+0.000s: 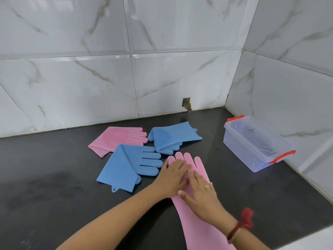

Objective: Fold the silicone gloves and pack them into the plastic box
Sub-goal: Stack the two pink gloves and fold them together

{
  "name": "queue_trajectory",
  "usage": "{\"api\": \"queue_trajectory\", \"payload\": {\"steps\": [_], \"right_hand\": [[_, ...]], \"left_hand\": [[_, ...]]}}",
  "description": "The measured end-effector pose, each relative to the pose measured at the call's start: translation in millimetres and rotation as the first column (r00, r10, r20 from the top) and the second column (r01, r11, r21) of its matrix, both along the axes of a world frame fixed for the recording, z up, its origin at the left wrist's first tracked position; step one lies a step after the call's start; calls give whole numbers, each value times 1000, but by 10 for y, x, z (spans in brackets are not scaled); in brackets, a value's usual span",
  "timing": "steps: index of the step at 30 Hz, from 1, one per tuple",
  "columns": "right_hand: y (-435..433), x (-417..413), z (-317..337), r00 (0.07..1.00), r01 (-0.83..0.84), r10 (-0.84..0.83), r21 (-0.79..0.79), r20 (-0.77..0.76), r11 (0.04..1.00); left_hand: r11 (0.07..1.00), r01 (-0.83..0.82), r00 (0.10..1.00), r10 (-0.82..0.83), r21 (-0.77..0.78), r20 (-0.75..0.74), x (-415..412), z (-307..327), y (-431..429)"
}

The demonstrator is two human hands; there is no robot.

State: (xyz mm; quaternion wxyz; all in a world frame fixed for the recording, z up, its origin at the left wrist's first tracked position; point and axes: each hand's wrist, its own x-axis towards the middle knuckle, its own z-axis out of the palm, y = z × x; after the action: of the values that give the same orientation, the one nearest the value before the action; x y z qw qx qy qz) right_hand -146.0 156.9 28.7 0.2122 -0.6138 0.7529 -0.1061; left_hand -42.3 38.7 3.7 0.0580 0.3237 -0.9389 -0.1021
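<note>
A pink silicone glove [198, 224] lies flat on the black counter in front of me, fingers pointing away. My left hand [173, 175] rests flat on its palm area and my right hand [201, 193] presses flat beside it, fingers spread. A blue glove [126, 165] lies to the left with its cuff partly folded. Behind it a second pink glove [119, 139] lies bristle side up, and a second blue glove [173, 138] is folded over near the wall. The clear plastic box [239, 145] with orange clips stands open at the right, with nothing in it.
The black counter [54, 186] meets white marble-tiled walls at the back and right. A small hole [187, 104] is cut in the back wall tile. The counter's front edge runs along the lower right.
</note>
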Motion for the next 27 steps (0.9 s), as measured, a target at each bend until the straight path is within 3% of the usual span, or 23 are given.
{"api": "queue_trajectory", "payload": {"steps": [3,5,8,11,13,15,17,18,21,23,27], "right_hand": [[-81,38,-299,996,24,-30,-75,-87,997],[-114,-7,-380,985,-9,-16,-142,-173,990],[-189,-95,-385,980,-56,22,-168,-198,984],[-240,-166,-350,977,-94,60,-158,-205,983],[-236,-189,-354,976,-105,73,-149,-203,983],[-230,-202,-362,979,-105,76,-148,-189,983],[-225,-207,-368,981,-103,76,-148,-177,984],[-227,-209,-375,981,-102,75,-149,-178,984],[-245,-211,-404,978,-100,69,-153,-196,983],[-253,-208,-420,977,-99,66,-157,-202,983],[-242,-216,-436,974,-97,62,-153,-218,983]], "left_hand": [[999,-39,991,37,19,130,36,-73,-31],[997,-71,985,65,38,157,26,-38,-58],[980,-77,988,50,185,146,-20,134,-140],[960,-156,977,184,233,-104,58,381,-372],[944,-288,887,326,161,-327,235,544,-638],[879,-469,774,457,87,-439,530,644,-999],[776,-628,721,607,52,-334,918,638,-1364],[738,-675,720,666,26,-194,1118,586,-1525],[788,-615,763,588,20,267,1519,337,-1780],[849,-519,820,461,101,339,1616,189,-1811],[904,-416,884,376,101,279,1712,109,-1809]]}}
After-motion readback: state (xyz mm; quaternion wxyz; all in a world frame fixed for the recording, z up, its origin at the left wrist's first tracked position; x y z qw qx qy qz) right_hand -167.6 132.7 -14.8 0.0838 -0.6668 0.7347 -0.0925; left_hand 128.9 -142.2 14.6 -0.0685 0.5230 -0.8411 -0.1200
